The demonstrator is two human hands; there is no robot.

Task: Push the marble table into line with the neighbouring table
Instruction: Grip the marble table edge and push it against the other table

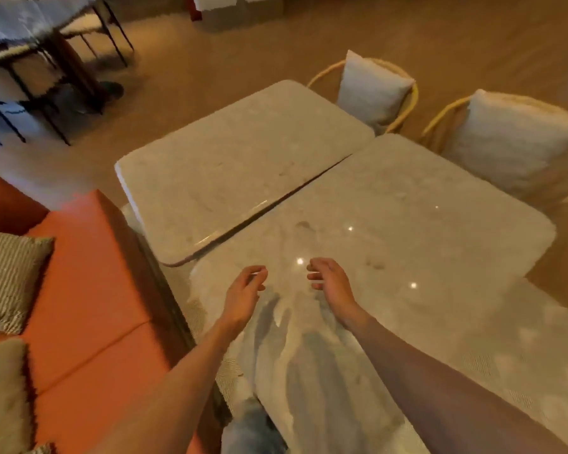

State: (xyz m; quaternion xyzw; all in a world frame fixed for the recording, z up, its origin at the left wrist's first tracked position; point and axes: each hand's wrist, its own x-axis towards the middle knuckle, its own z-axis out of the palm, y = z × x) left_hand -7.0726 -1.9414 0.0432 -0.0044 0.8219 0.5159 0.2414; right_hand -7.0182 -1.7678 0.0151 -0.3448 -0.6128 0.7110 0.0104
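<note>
Over the marble bench (391, 217), left hand (243, 290) and right hand (332, 280) hover loosely curled, empty. Looks heavy and slick, so I'd shove its edge toward the neighbouring bench (230, 158).

We found both marble tops bare, so our hands had open room above the marble table (407, 204) and the neighbouring table (230, 152). An orange sofa (89, 283) crowded the near left edge, and two cushioned wicker chairs (374, 90) (512, 139) blocked the far side. Only a narrow dark gap (286, 198) separated the tables.
</note>
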